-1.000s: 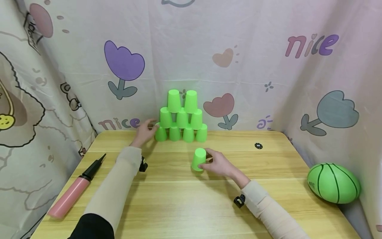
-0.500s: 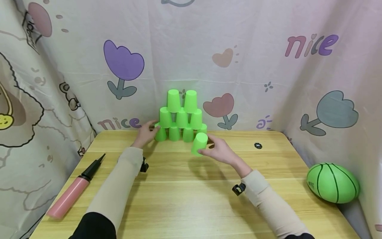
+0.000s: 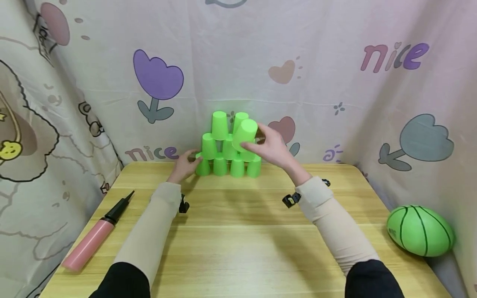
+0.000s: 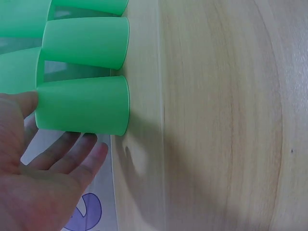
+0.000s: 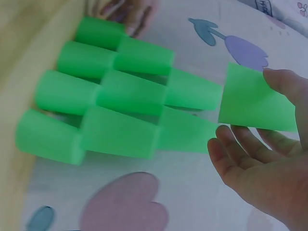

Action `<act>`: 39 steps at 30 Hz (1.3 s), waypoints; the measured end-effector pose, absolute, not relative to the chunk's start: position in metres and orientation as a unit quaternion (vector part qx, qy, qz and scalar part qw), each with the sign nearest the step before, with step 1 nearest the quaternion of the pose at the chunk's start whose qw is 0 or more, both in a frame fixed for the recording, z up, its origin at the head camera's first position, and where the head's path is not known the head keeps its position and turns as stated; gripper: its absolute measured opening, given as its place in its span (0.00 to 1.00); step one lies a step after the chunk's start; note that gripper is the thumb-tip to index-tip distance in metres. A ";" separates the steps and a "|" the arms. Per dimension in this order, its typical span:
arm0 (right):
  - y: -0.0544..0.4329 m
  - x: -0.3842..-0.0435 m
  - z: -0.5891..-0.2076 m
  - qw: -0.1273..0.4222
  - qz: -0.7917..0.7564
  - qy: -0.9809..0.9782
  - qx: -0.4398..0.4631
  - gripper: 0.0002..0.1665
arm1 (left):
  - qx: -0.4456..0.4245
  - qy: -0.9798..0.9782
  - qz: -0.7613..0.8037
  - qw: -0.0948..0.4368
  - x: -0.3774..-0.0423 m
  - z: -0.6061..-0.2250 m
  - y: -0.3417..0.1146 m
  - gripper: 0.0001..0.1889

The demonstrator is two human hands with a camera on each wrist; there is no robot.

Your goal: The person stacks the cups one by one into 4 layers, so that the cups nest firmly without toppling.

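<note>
A tiered stack of upside-down green cups [image 3: 220, 125] stands at the back of the table, several in the bottom row and two on top. My right hand [image 3: 273, 147] pinches another green cup [image 3: 246, 131] between thumb and fingers, in front of the upper right of the stack in the head view. In the right wrist view that held cup [image 5: 252, 98] is close to the top cups. My left hand [image 3: 183, 166] rests at the bottom-left cup [image 4: 84, 106]; its thumb touches the cup's upper edge and its loosely bent fingers lie along the side.
A pink hand pump [image 3: 91, 242] with a black nozzle lies at the table's left edge. On the right sits a green ball [image 3: 421, 230] with black lines. A black disc [image 3: 326, 182] shows partly behind the right sleeve. A patterned curtain [image 3: 231, 58] hangs behind the stack.
My right hand has lifted the loose cup off the table and carried it up and away to the stack's upper rows. My left hand has stayed at the bottom-left cup.
</note>
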State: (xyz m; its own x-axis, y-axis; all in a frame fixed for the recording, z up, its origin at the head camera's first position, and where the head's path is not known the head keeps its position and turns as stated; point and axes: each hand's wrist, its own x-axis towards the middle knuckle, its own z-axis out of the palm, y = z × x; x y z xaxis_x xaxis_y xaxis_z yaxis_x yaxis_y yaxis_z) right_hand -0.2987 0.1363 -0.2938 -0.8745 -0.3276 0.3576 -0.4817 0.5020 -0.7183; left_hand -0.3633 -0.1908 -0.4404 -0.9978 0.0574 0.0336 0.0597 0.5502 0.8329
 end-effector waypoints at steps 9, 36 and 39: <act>0.116 -0.328 -0.260 0.109 0.450 -0.859 0.219 0.32 | -0.012 -0.876 -0.483 -0.005 -0.358 -0.436 -0.188 0.30; 0.075 -0.382 -0.237 0.117 0.407 -0.892 0.157 0.25 | 0.002 -0.869 -0.496 -0.007 -0.357 -0.433 -0.184 0.29; 0.073 -0.385 -0.238 0.102 0.414 -0.894 0.137 0.25 | 0.003 -0.870 -0.492 -0.009 -0.356 -0.433 -0.184 0.29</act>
